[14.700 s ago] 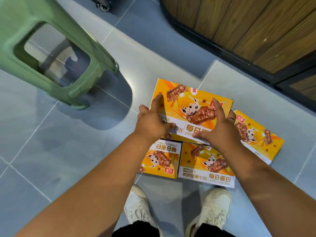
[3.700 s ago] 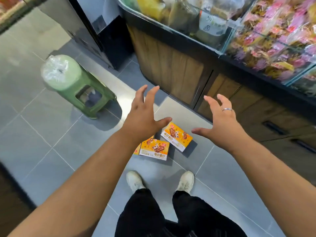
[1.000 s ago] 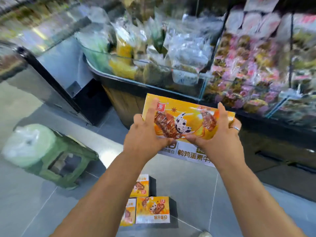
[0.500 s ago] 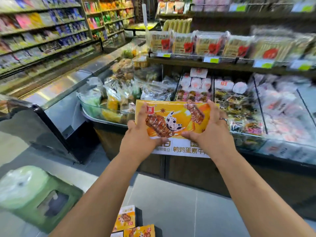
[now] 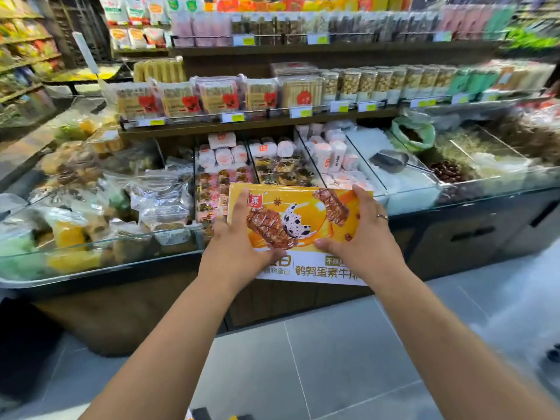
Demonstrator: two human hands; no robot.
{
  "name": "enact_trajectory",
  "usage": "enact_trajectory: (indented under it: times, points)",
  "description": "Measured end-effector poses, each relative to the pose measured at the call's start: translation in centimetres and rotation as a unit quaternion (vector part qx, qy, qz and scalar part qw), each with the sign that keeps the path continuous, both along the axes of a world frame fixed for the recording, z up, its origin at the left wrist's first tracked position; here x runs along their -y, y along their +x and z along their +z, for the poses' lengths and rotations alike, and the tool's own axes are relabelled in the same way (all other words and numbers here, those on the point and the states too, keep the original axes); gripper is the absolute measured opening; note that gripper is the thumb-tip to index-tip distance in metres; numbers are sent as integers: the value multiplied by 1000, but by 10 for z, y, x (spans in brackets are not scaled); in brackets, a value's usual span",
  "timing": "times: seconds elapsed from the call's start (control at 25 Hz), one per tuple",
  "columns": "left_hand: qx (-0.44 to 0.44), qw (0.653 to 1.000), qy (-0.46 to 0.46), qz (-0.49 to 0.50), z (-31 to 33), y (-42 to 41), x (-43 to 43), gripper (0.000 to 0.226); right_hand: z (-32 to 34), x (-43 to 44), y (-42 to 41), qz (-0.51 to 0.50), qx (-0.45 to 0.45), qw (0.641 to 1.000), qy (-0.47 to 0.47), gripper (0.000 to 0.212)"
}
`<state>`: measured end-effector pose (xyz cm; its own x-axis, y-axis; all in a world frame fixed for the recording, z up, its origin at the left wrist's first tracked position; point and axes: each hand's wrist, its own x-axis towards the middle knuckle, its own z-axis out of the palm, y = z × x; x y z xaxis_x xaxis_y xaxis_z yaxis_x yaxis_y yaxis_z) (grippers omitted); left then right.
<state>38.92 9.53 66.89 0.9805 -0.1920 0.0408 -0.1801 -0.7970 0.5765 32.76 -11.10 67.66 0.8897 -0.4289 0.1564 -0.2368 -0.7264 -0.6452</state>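
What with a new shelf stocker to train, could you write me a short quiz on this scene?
1. True or false: the left hand and the right hand both grip the orange box.
2. Which tool lies in the display counter? A) metal scoop B) broom C) kettle
3. Fill in: one finger of the right hand wears a ____.
Key: 1 true; 2 A; 3 ring.
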Motion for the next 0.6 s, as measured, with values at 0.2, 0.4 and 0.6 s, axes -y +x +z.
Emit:
enact_trajectory:
  times: [0.2,0.4,0.6]
  points:
    - [-9,995,0,-104,4,-28,98,119,1,86,-62,-97,0,995,8,114]
    - [-10,983,-7,-181,7,-54,220,118,1,191,-117,-171,30,984,24,112]
    - [-17,971,-21,-238,3,-91,362,121,7,313,-177,-226,20,974,7,112]
